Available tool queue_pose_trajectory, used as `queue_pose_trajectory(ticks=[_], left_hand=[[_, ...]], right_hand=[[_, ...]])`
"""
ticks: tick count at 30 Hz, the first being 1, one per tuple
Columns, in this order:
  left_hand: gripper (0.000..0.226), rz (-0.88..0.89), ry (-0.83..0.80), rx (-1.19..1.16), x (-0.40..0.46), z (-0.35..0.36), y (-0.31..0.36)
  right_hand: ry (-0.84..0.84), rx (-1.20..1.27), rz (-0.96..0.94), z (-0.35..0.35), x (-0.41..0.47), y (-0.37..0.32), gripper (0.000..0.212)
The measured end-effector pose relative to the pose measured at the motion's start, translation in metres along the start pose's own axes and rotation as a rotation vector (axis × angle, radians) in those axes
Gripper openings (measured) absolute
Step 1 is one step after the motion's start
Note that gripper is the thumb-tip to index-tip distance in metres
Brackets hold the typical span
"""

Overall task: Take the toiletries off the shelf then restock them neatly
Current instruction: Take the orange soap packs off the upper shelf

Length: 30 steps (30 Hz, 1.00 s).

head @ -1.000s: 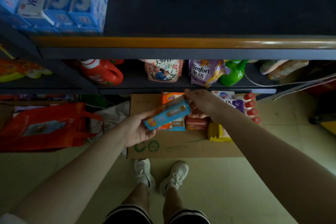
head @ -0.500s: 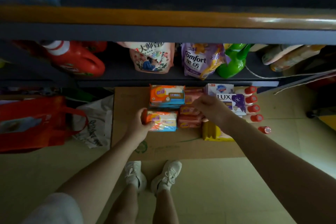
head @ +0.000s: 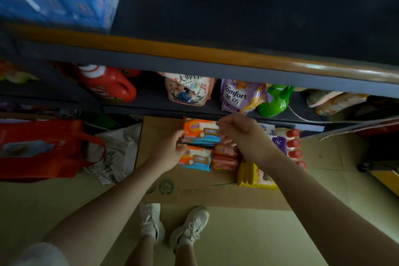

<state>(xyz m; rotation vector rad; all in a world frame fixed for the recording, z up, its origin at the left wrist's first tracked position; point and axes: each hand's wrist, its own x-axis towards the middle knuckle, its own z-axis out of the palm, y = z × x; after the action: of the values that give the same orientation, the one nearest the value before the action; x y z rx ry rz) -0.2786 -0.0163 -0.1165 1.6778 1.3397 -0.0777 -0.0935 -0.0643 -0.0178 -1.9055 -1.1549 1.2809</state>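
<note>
Gripping the top orange pack (head: 200, 133) at both ends, I have my left hand (head: 167, 153) curled round its left edge and my right hand (head: 236, 129) pinching its right end with bent fingers. It sits on a stack of like packs, above the cardboard (head: 194, 192) spread on the floor. Just below it lies a second orange pack (head: 196, 158), touching my left palm, with pink packs (head: 224, 156) beside it. A yellow pack (head: 254, 176) rests near my right forearm, and red-capped bottles (head: 293, 143) line the cardboard's right side. On the low shelf (head: 151, 109) stand a red jug (head: 108, 84), two pouches and a green bottle (head: 275, 101). A red bag (head: 43, 149) sits on the floor to the left.
</note>
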Motion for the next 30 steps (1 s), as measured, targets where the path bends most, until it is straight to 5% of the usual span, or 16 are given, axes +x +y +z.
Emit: queue_pose_trajectory(ticks=[6, 10, 13, 16, 23, 26, 30], left_hand=[[0.025, 0.501, 0.517, 0.174, -0.055, -0.134, 0.066], [0.044, 0.62, 0.771, 0.719, -0.044, -0.213, 0.08], [0.084, 0.483, 0.697, 0.893, -0.025, -0.249, 0.082], [0.112, 0.384, 0.57, 0.944, -0.005, -0.264, 0.072], [0.115, 0.539, 0.644, 0.928, 0.011, -0.268, 0.054], [0.115, 0.615, 0.705, 0.913, 0.017, -0.27, 0.048], [0.114, 0.66, 0.735, 0.897, 0.019, -0.272, 0.044]], right_hand=[[0.028, 0.014, -0.35, -0.001, 0.021, -0.097, 0.024], [0.285, -0.151, -0.588, -0.002, 0.062, -0.136, 0.021], [0.52, -0.271, -0.626, -0.001, 0.086, -0.149, 0.022], [0.495, -0.451, -0.541, 0.006, 0.117, -0.161, 0.037], [0.476, -0.678, -0.475, 0.01, 0.188, -0.189, 0.069], [0.479, -0.74, -0.412, 0.014, 0.203, -0.191, 0.07], [0.691, -0.932, -0.424, 0.024, 0.203, -0.194, 0.058]])
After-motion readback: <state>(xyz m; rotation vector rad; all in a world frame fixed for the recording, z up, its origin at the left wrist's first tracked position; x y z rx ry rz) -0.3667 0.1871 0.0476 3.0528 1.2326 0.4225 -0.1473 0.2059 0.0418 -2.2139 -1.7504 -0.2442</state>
